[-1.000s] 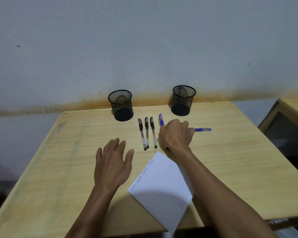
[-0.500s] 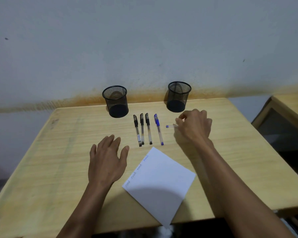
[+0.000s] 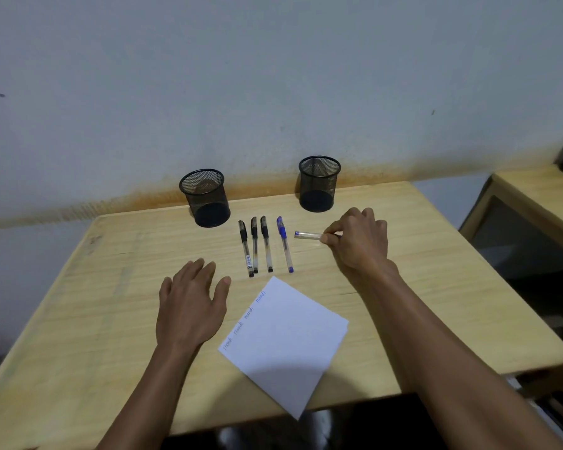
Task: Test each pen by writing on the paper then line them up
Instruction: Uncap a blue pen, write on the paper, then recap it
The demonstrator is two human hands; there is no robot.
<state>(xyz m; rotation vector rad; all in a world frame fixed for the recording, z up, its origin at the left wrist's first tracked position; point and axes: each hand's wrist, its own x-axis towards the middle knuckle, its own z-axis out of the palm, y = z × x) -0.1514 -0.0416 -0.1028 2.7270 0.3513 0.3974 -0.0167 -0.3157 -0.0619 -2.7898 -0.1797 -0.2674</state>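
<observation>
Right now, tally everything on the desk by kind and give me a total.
Black pens: 3, in a row.
Blue pens: 2, one lined up, one pinched crosswise in the right hand.
Mesh pen cups: 2.
Sheets of paper: 1.
Total: 8.
</observation>
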